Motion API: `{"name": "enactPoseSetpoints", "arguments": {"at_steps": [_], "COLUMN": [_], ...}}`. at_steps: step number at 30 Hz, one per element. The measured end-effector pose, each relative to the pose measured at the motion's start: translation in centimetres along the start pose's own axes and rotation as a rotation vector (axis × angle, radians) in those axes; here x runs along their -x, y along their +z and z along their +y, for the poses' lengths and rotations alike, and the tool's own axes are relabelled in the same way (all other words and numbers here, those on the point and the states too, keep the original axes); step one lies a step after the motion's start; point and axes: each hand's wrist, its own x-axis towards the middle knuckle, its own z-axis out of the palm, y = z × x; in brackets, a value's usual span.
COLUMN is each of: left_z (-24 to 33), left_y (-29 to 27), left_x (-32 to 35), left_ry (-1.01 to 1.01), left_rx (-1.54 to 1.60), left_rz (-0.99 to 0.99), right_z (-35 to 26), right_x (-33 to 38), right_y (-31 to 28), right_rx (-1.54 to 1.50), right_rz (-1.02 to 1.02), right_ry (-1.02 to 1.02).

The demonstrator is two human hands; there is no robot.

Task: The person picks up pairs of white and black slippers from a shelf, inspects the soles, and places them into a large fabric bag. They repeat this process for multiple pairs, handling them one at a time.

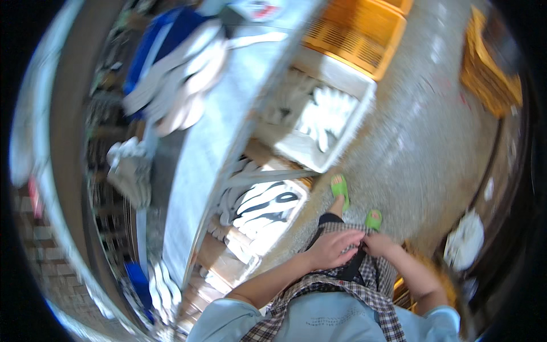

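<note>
My left hand [335, 249] is in front of my waist, its fingers stretched toward my right hand and slightly apart, with nothing visible in them. My right hand [377, 244] is close beside its fingertips, fingers curled inward at the front of my checked apron [379, 271]. What those fingers hold, if anything, is too small to make out. A black strip [355, 265] hangs down the apron just under both hands.
A long grey bench [196, 171] on my left carries stacked pale, long pieces [185, 74]. Beneath its edge stand a white crate [347, 139] of white glove-shaped pieces and a box of striped pieces [265, 208]. Yellow crates [379, 43] stand ahead; another yellow crate [484, 74] is far right.
</note>
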Motion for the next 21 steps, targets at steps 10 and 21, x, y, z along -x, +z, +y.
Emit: {"name": "enactPoseSetpoints", "arguments": {"at_steps": [10, 21], "left_z": [5.3, -12.5], "left_y": [-24.4, -47.3], "left_x": [21.8, 42.0], "left_ry": [-0.066, -0.188], "left_rx": [-0.167, 0.948], "left_rz": [1.279, 1.878], "right_z": [6.2, -8.7], "right_x": [6.1, 2.9], "right_y": [1.6, 0.3], "right_rx": [0.04, -0.098], "right_rz": [0.049, 0.247], "right_ry": [0.53, 0.491]}}
